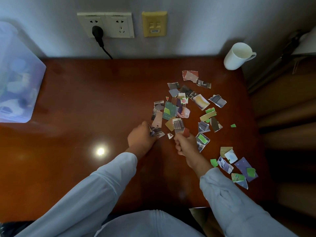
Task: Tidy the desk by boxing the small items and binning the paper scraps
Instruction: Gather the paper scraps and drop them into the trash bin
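Several torn, coloured paper scraps (188,103) lie scattered over the right half of the dark wooden desk (85,103). A second small cluster of scraps (239,166) lies near the desk's right front edge. My left hand (141,138) curls its fingers round a few scraps at the left edge of the pile. My right hand (185,144) pinches a grey striped scrap (178,124) and a reddish one, held just above the desk. A translucent plastic box (17,79) with small items inside stands at the far left.
A white mug (236,56) stands at the back right corner. Wall sockets (106,24) with a black plug and cable are behind the desk. A wooden chair or cabinet sits to the right. A lamp glare spot shows near the desk's middle.
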Demonstrator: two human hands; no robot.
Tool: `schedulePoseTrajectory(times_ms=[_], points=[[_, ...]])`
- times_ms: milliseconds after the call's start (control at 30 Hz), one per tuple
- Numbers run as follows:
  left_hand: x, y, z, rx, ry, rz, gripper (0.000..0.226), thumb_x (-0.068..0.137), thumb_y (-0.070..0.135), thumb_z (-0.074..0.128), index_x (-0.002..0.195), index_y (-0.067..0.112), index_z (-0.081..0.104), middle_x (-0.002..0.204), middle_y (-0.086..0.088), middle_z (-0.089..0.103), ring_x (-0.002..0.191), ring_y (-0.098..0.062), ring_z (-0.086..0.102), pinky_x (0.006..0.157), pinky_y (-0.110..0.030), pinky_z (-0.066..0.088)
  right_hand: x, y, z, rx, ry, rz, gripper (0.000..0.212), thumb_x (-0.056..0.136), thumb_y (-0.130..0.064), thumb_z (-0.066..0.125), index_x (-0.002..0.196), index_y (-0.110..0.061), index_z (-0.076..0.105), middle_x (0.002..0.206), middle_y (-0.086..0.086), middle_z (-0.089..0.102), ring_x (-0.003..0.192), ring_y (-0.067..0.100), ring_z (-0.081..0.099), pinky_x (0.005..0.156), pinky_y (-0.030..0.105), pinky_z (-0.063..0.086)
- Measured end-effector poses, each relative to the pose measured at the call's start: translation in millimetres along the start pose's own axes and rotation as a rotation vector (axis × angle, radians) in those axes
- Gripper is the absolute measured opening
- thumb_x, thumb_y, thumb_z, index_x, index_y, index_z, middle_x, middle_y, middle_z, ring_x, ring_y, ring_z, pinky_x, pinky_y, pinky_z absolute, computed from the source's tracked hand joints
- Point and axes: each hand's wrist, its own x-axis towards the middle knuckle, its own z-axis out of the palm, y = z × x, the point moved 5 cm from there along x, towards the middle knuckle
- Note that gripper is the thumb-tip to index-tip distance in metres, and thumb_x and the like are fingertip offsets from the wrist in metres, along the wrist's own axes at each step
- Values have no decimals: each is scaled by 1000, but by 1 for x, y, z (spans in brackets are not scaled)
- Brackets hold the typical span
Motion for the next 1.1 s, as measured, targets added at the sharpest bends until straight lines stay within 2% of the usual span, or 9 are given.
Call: schedulePoseTrajectory(times_ms=[100, 200, 367, 467, 567, 667, 833, 967, 1100], points=[[2, -1, 1, 14, -26, -4, 45, 81, 45, 70, 110, 17, 52, 108, -6, 63, 94, -26, 58, 66, -31, 41, 10, -2, 0, -321, 93, -144, 22, 90, -27, 60, 109, -17, 63, 94, 2, 64, 77, 16, 57, 62, 23, 44], [1, -1, 3, 17, -39, 4, 40, 82, 40, 69, 111, 18, 53, 108, -5, 62, 93, -23, 57, 65, -31, 39, 10, -7, 6, -650, 179, -267, 41, 87, -42, 64, 121, -19, 58, 116, 6, 66, 104, 29, 62, 83, 40, 52], [-4, 0, 6, -34, -53, 71, 25, 83, 38, 67, 89, 22, 49, 98, -4, 61, 87, -24, 56, 63, -30, 39, 10, -13, 11, -880, 260, -303, 45, 90, -40, 63, 128, -17, 53, 127, 8, 64, 114, 31, 61, 81, 42, 51], [-5, -2, 10, -332, -154, 40, 24, 88, 27, 62, 75, 22, 43, 77, 0, 53, 71, -21, 52, 58, -30, 38, 12, -14, 10, -864, 244, -298, 43, 89, -40, 64, 125, -16, 56, 123, 7, 65, 113, 30, 62, 79, 39, 51], [-9, -1, 7, -820, -220, -113, 24, 91, 2, 49, 70, 13, 42, 63, -5, 51, 51, -16, 52, 46, -25, 43, 12, -13, 10, -803, 195, -310, 31, 90, -38, 62, 111, -16, 60, 111, 6, 67, 104, 28, 63, 74, 33, 45], [-6, -4, 6, -1105, -209, -275, 27, 87, -6, 40, 67, 10, 45, 58, -3, 55, 58, -20, 57, 51, -25, 41, 12, -12, 11, -586, 118, -307, 14, 87, -29, 61, 82, -16, 57, 82, 5, 61, 80, 23, 59, 67, 28, 44], [2, -5, 8, -1236, -224, -334, 30, 76, -9, 36, 57, 10, 51, 69, -7, 65, 64, -23, 54, 60, -29, 42, 11, -16, 12, -69, -16, -136, 8, 82, -5, 57, 77, -10, 53, 56, 2, 49, 47, 14, 42, 46, 21, 30], [8, -3, 5, -1215, -216, -339, 30, 77, -7, 35, 55, 13, 41, 58, -3, 48, 53, -20, 39, 55, -28, 33, 11, -18, 16, 226, -116, -67, 12, 76, 6, 46, 74, -4, 51, 62, 7, 54, 41, 12, 38, 41, 19, 24], [2, 4, 1, -1363, -281, -374, 28, 85, -3, 30, 64, 15, 29, 59, -1, 30, 48, -15, 27, 44, -24, 29, 6, -23, 26, 482, -279, 37, 19, 83, -2, 39, 69, -14, 42, 55, 0, 37, 39, 8, 30, 35, 16, 17]])
